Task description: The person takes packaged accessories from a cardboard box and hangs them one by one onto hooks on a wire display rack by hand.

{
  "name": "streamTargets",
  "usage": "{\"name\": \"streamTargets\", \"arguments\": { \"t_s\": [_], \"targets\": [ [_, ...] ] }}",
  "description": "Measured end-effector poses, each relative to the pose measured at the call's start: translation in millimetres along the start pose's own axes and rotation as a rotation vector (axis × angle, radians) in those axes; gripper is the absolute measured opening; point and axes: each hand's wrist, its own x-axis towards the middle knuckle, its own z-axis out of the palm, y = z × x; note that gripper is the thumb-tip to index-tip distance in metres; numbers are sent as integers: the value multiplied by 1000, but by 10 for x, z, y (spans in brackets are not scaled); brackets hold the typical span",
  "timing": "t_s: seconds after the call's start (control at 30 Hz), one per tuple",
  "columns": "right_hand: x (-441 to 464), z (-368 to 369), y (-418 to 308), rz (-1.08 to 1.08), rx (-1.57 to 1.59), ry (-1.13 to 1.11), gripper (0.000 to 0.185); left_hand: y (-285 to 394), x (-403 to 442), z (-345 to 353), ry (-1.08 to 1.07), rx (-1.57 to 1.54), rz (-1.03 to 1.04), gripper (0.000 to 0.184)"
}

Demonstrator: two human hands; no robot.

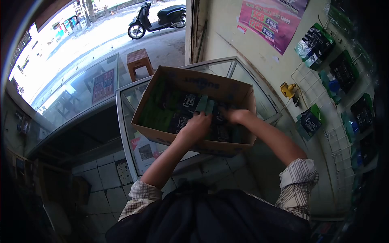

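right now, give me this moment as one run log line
left hand: among dark printed packets; right hand: inside open brown cardboard box; box: on glass display counter

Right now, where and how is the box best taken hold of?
Probably by the left and right walls of the box, one hand from each side: it stands upright, open-topped, with those walls opposite each other. The left hand and right hand are inside, so both should come out first.
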Motion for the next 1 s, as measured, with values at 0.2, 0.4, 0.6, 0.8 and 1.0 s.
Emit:
{"name": "streamTargets", "arguments": {
  "t_s": [0.2, 0.4, 0.6, 0.8, 1.0],
  "targets": [
    [65, 21, -11, 24, -11, 19, 77, 14, 3, 0, 6, -11, 71, 50],
    [150, -30, -51, -47, -44, 49, 83, -23, 36, -36, -79, 0, 60, 51],
    [363, -3, -160, -141, 157, 250, 69, -606, 389, -121, -325, 211, 10, 65],
    [746, 81, -359, 28, 77, 545, 59, -852, 565, 151, -152, 459, -25, 51],
    [901, -17, -399, 148, 707, 537, 46, -898, 637, 235, -21, 416, -114, 46]
  ]
}}
